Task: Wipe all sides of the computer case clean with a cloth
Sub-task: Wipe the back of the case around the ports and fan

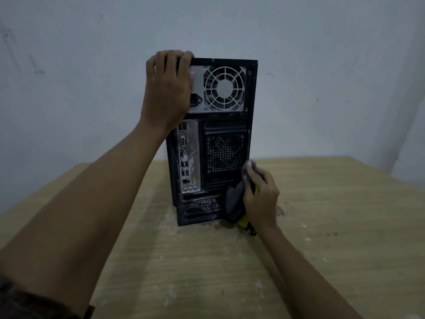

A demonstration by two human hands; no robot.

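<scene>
A black computer case [226, 155] stands upright on a wooden table [207, 268], its dusty rear panel with fan grille and ports facing me. My left hand [169, 88] grips the case's top left corner, fingers curled over the top edge. My right hand [259, 196] holds a bunched grey and yellow-green cloth [234, 203] against the lower right of the rear panel, near the expansion slots. The case's other sides are hidden from me.
The table top carries pale dust smears and specks around the case's base. A bare grey-blue wall [322, 65] rises close behind the table. The table's left edge [41, 189] runs diagonally toward me.
</scene>
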